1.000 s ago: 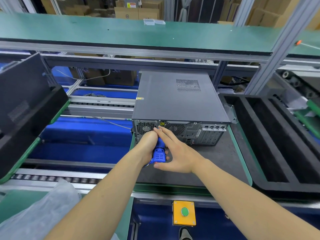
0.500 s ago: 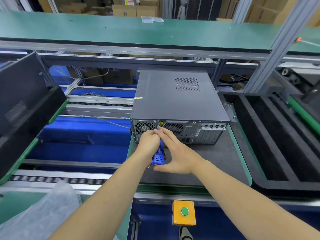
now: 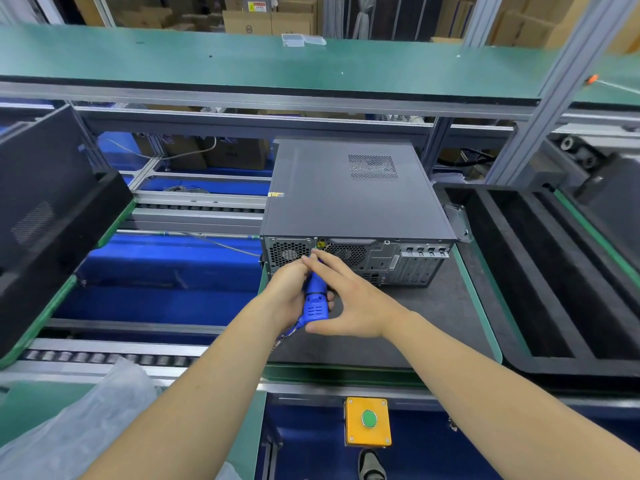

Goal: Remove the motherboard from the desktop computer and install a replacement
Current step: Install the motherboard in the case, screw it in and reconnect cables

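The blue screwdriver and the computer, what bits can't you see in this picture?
Head view, the only one:
- Tip of the blue electric screwdriver: hidden by the left hand and right hand, so the screw it meets cannot be made out.
- Inside of the desktop computer: hidden by its closed grey cover; no motherboard shows.
- Yellow sticker on the rear panel: too small to read.
- Black foam tray: cut off by the right edge.

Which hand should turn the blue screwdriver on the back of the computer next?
Probably the left hand. It already grips the blue electric screwdriver, whose tip points at the rear panel of the desktop computer. The right hand lies open beside it, fingers straight along the tool, only steadying.
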